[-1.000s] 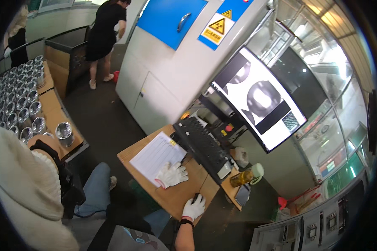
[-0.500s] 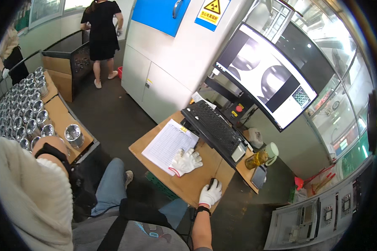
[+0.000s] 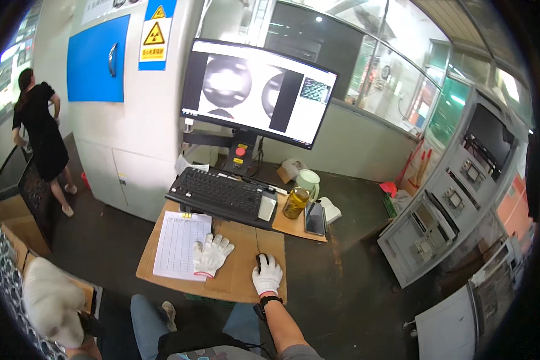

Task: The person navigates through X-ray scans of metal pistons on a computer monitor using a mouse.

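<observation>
My right hand (image 3: 267, 276), in a white knit glove, rests on a dark computer mouse (image 3: 261, 258) near the front edge of a cardboard-covered desk (image 3: 240, 288). A black watch band sits on that wrist. A loose white glove (image 3: 212, 255) lies flat to the left of the mouse, partly on a printed paper form (image 3: 179, 243); no arm leads to it. My left hand is out of view. Behind the mouse is a black keyboard (image 3: 219, 193), and above it a large monitor (image 3: 258, 90) shows grey round scan images.
A jar of yellow liquid (image 3: 296, 203), a phone (image 3: 315, 217) and a pale mug (image 3: 309, 180) stand right of the keyboard. A grey control cabinet (image 3: 444, 210) is at the right. A person in black (image 3: 39, 138) stands at the far left, beside rows of metal cans (image 3: 0, 252).
The view has swung upward to face the monitor. My right hand has stayed on the mouse and the loose glove has not moved.
</observation>
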Demonstrator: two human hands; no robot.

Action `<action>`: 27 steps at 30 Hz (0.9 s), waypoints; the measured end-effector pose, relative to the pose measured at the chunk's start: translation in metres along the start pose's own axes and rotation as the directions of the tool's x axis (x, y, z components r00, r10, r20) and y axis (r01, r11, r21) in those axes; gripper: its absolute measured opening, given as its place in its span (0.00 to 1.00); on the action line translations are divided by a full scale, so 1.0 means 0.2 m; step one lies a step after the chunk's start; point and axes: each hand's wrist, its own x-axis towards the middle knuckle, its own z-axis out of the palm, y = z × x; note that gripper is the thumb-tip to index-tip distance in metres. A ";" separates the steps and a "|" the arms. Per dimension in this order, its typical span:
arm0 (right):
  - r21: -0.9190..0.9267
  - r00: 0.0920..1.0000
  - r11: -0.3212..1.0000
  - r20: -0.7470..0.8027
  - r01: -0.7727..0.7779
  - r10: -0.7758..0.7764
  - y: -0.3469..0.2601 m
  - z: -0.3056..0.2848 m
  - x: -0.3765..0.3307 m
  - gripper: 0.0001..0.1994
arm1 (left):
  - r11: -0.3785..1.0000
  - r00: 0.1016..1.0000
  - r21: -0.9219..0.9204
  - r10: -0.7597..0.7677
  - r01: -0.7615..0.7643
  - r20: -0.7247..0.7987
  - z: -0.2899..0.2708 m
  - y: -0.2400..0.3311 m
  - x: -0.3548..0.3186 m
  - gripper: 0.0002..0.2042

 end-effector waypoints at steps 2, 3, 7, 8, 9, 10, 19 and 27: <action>0.001 1.000 1.000 -0.018 -0.015 0.015 0.03 0.01 -0.02 0.23 | 0.991 0.979 0.046 -0.129 0.123 0.160 0.04 0.03 0.03 0.05; 0.001 1.000 1.000 -0.015 -0.007 0.007 0.04 0.03 -0.02 0.22 | 0.945 0.938 -0.004 -0.324 0.327 0.122 0.12 -0.03 -0.10 0.08; -0.003 1.000 1.000 -0.009 0.027 -0.027 0.01 0.04 0.01 0.23 | 0.635 0.616 0.019 -0.756 0.772 0.223 0.26 -0.28 -0.70 0.09; -0.003 0.999 0.999 -0.007 0.035 -0.035 -0.02 0.04 0.01 0.23 | 0.604 0.568 0.088 -0.783 0.792 0.253 0.26 -0.35 -0.91 0.09; -0.007 0.999 0.999 -0.021 0.034 -0.034 -0.02 0.03 0.01 0.23 | 0.542 0.485 0.198 -0.830 0.817 0.274 0.28 -0.39 -1.10 0.08; -0.015 0.999 0.999 -0.034 0.036 -0.037 -0.01 0.03 0.01 0.22 | 0.513 0.420 0.377 -0.855 0.771 0.305 0.29 -0.41 -1.27 0.09; -0.058 1.000 0.998 0.010 0.013 -0.012 -0.01 0.08 0.00 0.24 | -0.056 -0.597 0.716 -0.598 0.696 0.534 0.31 -0.23 -1.64 0.17; -0.048 1.000 0.999 0.022 0.023 -0.022 -0.01 0.08 0.00 0.23 | -0.307 -0.196 0.109 -0.269 0.945 0.943 0.44 -0.15 -1.53 0.25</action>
